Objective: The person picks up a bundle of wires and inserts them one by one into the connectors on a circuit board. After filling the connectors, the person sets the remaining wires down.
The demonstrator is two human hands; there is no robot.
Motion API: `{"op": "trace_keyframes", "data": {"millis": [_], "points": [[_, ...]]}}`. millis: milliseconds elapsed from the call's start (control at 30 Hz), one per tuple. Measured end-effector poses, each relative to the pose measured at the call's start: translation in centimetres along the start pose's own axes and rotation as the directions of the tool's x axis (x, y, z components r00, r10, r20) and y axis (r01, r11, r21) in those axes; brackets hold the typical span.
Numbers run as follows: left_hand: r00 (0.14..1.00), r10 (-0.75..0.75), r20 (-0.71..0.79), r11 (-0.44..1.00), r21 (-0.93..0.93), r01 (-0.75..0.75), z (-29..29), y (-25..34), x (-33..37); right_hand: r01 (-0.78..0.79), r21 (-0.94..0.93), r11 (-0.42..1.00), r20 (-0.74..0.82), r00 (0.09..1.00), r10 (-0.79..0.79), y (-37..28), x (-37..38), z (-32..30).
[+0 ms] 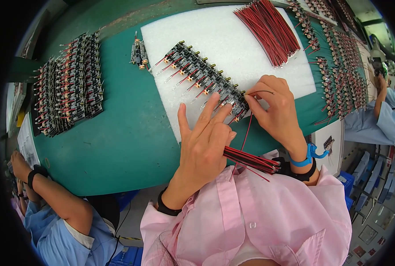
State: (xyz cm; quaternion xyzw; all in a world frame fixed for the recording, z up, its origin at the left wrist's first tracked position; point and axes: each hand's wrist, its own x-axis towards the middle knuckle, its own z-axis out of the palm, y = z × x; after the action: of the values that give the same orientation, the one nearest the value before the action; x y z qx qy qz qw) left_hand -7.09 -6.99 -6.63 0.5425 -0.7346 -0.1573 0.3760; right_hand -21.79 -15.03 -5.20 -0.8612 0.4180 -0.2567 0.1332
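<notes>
Row of small black circuit boards with red leads lies diagonally on white foam sheet, mid green counter. Right hand fingers pinched shut on thin dark wire at row's near end. Left hand fingers spread over boards, palm clamping red-black wire bundle. Loose red wires at foam's far edge; more boards at counter's left edge.
</notes>
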Motion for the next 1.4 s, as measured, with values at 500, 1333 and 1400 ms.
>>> {"op": "trace_keyframes", "data": {"millis": [500,1333,1400], "points": [[0.762,-0.459,-0.457,0.610,-0.786,-0.104,-2.6,-0.7,-1.1,0.195,-0.218,0.956,0.194,0.969,-0.153,-1.3,0.0,-1.2],[0.866,-0.479,0.144,0.001,-0.986,0.165,-1.7,1.0,3.4,-0.110,0.660,0.744,0.205,0.978,-0.037,-3.6,2.1,0.4],[0.832,-0.542,0.115,0.006,-0.990,0.141,-1.8,1.5,3.5,-0.216,0.710,0.671,0.297,0.955,-0.008,-3.7,2.1,0.3]]}}
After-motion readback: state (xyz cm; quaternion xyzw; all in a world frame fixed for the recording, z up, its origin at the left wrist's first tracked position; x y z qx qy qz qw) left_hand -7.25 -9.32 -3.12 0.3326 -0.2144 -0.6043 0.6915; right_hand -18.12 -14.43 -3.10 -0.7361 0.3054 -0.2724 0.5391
